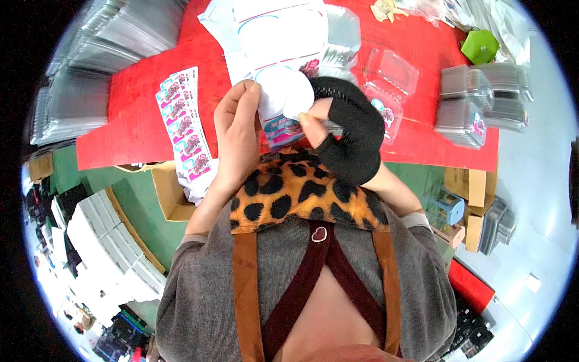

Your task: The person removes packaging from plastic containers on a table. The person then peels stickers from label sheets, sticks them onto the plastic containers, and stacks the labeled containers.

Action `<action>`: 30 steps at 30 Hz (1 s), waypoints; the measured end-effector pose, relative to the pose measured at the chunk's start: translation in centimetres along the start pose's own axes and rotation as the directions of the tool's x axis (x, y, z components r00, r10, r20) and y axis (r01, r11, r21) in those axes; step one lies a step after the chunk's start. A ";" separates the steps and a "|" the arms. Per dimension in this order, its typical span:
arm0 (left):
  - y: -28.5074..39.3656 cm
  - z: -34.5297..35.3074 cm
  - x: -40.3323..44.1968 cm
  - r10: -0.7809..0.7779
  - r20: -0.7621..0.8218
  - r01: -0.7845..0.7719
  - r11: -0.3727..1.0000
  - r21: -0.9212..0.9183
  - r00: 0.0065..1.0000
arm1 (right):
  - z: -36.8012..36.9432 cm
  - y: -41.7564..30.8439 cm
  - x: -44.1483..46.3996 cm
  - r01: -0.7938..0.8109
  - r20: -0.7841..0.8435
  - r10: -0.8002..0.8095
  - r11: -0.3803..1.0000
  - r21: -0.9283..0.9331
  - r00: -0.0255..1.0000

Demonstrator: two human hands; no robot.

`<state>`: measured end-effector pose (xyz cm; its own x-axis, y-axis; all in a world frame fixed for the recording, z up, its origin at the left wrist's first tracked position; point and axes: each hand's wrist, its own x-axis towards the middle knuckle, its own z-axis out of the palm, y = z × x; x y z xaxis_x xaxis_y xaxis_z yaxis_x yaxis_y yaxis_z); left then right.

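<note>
A clear container (385, 113) on the red worktop (132, 114) already bears a printed label, while the strip of labels (186, 130) at the left side has many unused. The left hand (237, 120) pinches the label sheet (286, 90) upright-fingered; the black-gloved right hand (347, 130), turned inward, seems to grip its edge, both close before the chest.

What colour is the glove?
Black, fingertips bare; it shows best in the head view.
</note>
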<state>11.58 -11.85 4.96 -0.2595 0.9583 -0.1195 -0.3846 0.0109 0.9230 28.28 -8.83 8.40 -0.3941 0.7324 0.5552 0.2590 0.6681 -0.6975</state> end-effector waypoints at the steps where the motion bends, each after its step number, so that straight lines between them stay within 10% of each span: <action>1: 0.2 0.1 -0.1 -0.007 -0.003 0.007 0.997 -0.078 1.000 | 0.4 0.0 -0.1 0.083 -0.019 -0.085 0.994 -0.077 0.996; 14: 0.1 0.2 0.8 -0.214 0.068 0.224 0.905 -0.362 0.975 | 1.1 2.2 -1.1 0.324 0.167 -0.303 0.938 -0.119 0.938; 21: -0.6 0.3 1.7 -0.357 0.244 0.432 0.764 -0.479 0.902 | 1.4 1.8 -0.6 0.150 0.235 -0.123 0.984 -0.097 0.964; 30: -0.4 1.1 1.3 -0.215 0.025 0.212 0.928 -0.307 0.976 | 0.8 4.1 -0.7 0.419 0.277 -0.358 0.884 -0.208 0.892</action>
<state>12.37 -10.29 4.83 -0.1480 0.9405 -0.3059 -0.6839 0.1260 0.7186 28.89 -6.76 4.76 -0.6885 0.3776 0.6191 0.2469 0.9248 -0.2895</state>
